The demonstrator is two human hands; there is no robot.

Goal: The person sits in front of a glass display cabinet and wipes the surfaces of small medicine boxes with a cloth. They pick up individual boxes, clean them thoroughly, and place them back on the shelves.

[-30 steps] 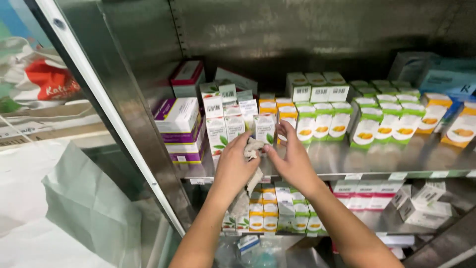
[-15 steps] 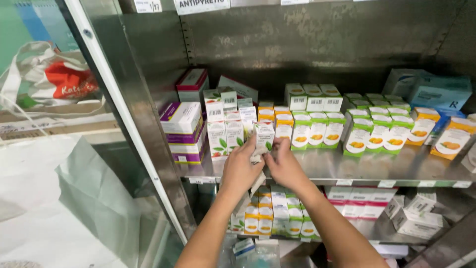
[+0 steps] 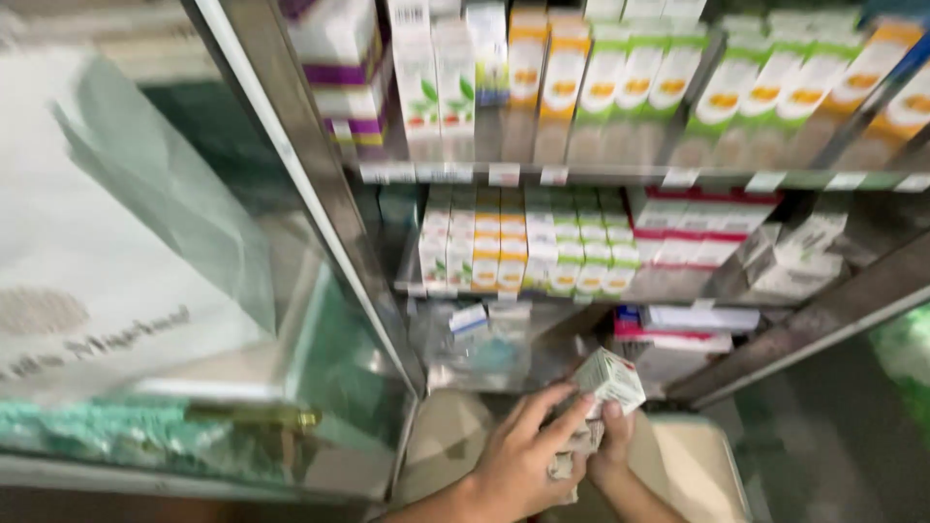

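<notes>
Rows of upright cartons, white with green or orange bands, are lined along a steel shelf with small white tags on its edge; shorter rows sit on the shelf below. The hands, raised to that upper shelf half a second earlier, are now seen low down. A small white box with green edges is gripped between left hand and right hand, tilted, above a beige surface
</notes>
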